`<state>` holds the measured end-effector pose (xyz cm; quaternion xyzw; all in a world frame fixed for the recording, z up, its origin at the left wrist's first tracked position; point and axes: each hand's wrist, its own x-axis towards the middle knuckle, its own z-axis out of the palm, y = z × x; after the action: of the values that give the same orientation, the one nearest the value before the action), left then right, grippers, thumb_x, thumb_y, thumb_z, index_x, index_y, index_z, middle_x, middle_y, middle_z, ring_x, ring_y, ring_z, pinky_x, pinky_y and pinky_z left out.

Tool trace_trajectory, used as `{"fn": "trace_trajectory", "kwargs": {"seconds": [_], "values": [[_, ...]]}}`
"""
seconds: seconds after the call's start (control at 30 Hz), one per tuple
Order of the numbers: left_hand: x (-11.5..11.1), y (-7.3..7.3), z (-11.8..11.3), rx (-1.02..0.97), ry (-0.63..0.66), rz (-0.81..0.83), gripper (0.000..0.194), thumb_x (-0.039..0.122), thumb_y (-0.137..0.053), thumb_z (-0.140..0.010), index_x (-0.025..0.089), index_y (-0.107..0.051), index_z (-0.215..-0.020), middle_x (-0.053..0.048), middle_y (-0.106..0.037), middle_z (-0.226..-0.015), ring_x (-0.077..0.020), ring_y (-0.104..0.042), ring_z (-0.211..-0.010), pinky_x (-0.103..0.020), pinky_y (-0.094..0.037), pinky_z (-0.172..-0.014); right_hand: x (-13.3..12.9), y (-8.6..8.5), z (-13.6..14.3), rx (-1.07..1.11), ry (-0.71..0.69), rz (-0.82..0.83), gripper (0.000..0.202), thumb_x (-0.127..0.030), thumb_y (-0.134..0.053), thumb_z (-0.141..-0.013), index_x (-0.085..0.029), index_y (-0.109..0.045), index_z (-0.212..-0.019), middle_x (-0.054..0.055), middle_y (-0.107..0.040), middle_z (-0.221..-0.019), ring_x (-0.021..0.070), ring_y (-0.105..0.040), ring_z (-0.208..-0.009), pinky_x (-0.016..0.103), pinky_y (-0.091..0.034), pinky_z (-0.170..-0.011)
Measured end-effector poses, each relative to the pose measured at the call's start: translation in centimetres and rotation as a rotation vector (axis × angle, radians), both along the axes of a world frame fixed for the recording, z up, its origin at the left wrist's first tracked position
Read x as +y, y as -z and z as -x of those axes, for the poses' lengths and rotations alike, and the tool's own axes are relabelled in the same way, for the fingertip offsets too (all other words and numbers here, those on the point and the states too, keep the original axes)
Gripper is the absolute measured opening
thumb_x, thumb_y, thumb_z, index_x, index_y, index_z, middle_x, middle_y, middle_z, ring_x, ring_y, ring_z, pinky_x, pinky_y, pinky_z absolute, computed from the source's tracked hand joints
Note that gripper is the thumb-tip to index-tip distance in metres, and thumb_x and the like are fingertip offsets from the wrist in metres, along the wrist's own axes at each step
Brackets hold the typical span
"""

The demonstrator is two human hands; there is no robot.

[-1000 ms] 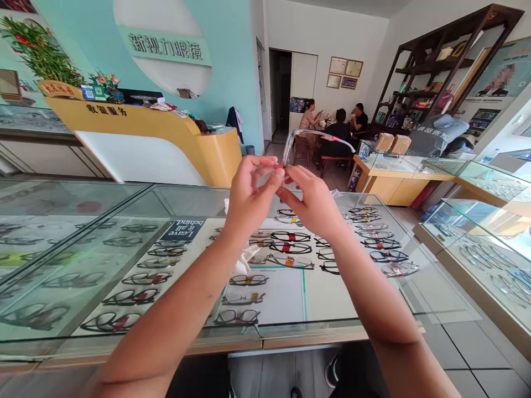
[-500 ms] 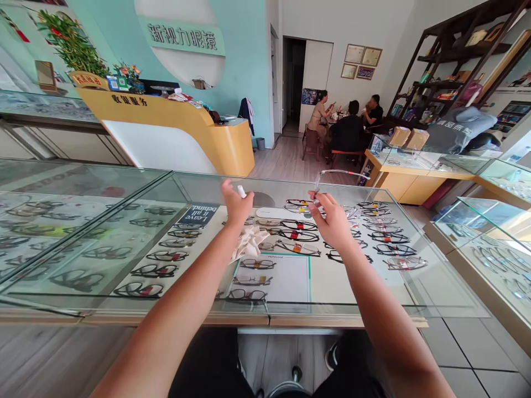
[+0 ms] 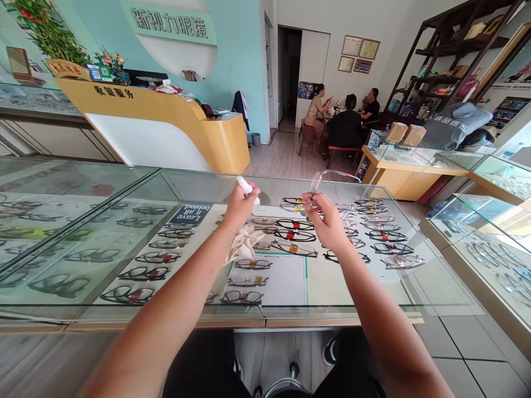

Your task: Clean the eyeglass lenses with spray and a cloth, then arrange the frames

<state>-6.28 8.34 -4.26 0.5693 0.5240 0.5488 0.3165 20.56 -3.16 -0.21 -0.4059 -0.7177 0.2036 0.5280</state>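
My left hand [image 3: 241, 205] is closed around a small white bottle [image 3: 245, 186], held above the glass counter. To its right, my right hand [image 3: 326, 216] pinches a pair of eyeglasses [image 3: 316, 181], with one thin temple stretching out to the right. A crumpled pale cloth [image 3: 244, 243] lies on the counter below my left wrist. Beneath the glass, rows of spectacle frames [image 3: 294, 235] with red and orange tags are laid out between and around my hands.
The glass display counter [image 3: 286, 314] runs across in front of me. Beyond stand a yellow reception desk [image 3: 230, 145] and people seated at a table [image 3: 344, 130]. Another glass case [image 3: 489, 221] is at the right.
My left hand has turned and moved slightly right, showing more of the white bottle. The eyeglasses in my right hand have shifted a little left in view, as the whole view has moved slightly.
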Motion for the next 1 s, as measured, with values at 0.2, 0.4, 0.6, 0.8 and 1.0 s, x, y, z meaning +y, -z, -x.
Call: {"fn": "trace_trajectory", "kwargs": {"seconds": [0.2, 0.4, 0.6, 0.8, 1.0], "values": [[-6.0, -3.9, -3.6, -0.498, 0.661, 0.135, 0.038, 0.034, -0.087, -0.084, 0.028, -0.060, -0.111, -0.001, -0.063, -0.101, -0.0227, -0.068, -0.103, -0.038, -0.066, -0.079, -0.5, -0.2, 0.5, 0.146, -0.147, 0.152, 0.026, -0.044, -0.057, -0.110, -0.027, -0.068, -0.126, 0.010, -0.072, -0.131, 0.0229, -0.073, -0.104, 0.042, -0.059, -0.094], [-8.1, -5.6, -3.5, -0.667, 1.057, 0.244, 0.028, 0.026, -0.087, -0.086, 0.027, -0.063, -0.099, 0.000, -0.055, -0.091, -0.0200, -0.063, -0.089, -0.037, -0.065, -0.070, -0.9, -0.2, 0.8, 0.220, -0.204, 0.226, 0.025, -0.046, -0.059, -0.109, -0.026, -0.067, -0.123, 0.008, -0.073, -0.127, 0.0209, -0.074, -0.097, 0.038, -0.058, -0.086], [-9.0, -6.6, -3.2, -0.603, 1.089, 0.348, 0.041, 0.041, -0.094, -0.078, 0.026, -0.059, -0.092, 0.000, -0.051, -0.082, -0.0183, -0.056, -0.075, -0.028, -0.049, -0.054, -1.4, -0.3, 1.2, 0.207, -0.223, 0.244, 0.027, -0.047, -0.059, -0.109, -0.026, -0.067, -0.124, 0.009, -0.073, -0.132, 0.0200, -0.073, -0.096, 0.039, -0.057, -0.090], [-8.5, -6.8, -2.9, -0.516, 0.978, 0.391, 0.084, 0.109, -0.043, -0.077, 0.025, -0.047, -0.070, 0.000, -0.035, -0.063, -0.0168, -0.038, -0.056, -0.027, -0.024, -0.043, -1.6, -0.3, 1.6, 0.225, -0.285, 0.299, 0.033, -0.054, -0.060, -0.107, -0.026, -0.069, -0.122, 0.007, -0.072, -0.123, 0.0195, -0.071, -0.092, 0.039, -0.057, -0.090], [-7.7, -6.4, -2.7, -0.434, 0.986, 0.401, 0.087, 0.112, -0.030, -0.077, 0.027, -0.040, -0.060, 0.002, -0.027, -0.054, -0.0175, -0.034, -0.050, -0.029, -0.022, -0.042, -1.6, -0.4, 1.6, 0.221, -0.307, 0.308, 0.035, -0.057, -0.059, -0.108, -0.026, -0.073, -0.113, 0.005, -0.069, -0.111, 0.0186, -0.067, -0.090, 0.037, -0.056, -0.090]]}}
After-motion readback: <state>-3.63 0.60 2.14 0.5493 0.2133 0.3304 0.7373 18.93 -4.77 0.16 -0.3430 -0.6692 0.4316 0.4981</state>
